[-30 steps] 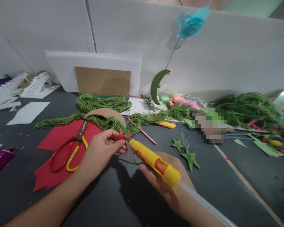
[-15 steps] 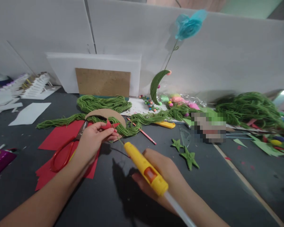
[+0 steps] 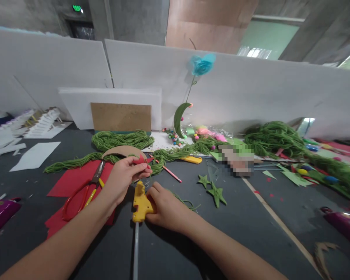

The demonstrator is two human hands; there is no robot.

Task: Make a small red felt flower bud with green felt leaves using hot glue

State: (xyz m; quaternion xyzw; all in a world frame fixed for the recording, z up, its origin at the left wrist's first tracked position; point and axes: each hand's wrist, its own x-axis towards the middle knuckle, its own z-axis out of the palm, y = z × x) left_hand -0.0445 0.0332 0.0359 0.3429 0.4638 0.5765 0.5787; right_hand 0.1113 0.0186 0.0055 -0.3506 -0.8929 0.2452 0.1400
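My left hand [image 3: 126,174] is closed, with a small red star [image 3: 142,159] pinched between thumb and fingers. To its right, my right hand [image 3: 169,206] is curled at the handle of a yellow glue gun [image 3: 140,204]. The gun's nozzle points away from me, below the left fingertips, and a clear glue stick [image 3: 136,249] sticks out of its back end. A strand of green yarn lies by the right hand. Behind the left hand is a curved cardboard piece [image 3: 124,151]. Red-handled scissors [image 3: 97,177] rest on red sheets [image 3: 67,181] beside my left forearm.
Green yarn skeins [image 3: 122,140] stretch across the back. Two green stars [image 3: 217,194] lie to the right, near a pink pencil [image 3: 172,174] and a yellow cutter [image 3: 191,159]. A green crescent with a blue flower [image 3: 203,65] stands against the white partition. Purple objects sit at both sides.
The glue gun has swung to point straight ahead and moved left and lower, with my right hand now on its right side. The view has tilted up. My left hand keeps the red star.
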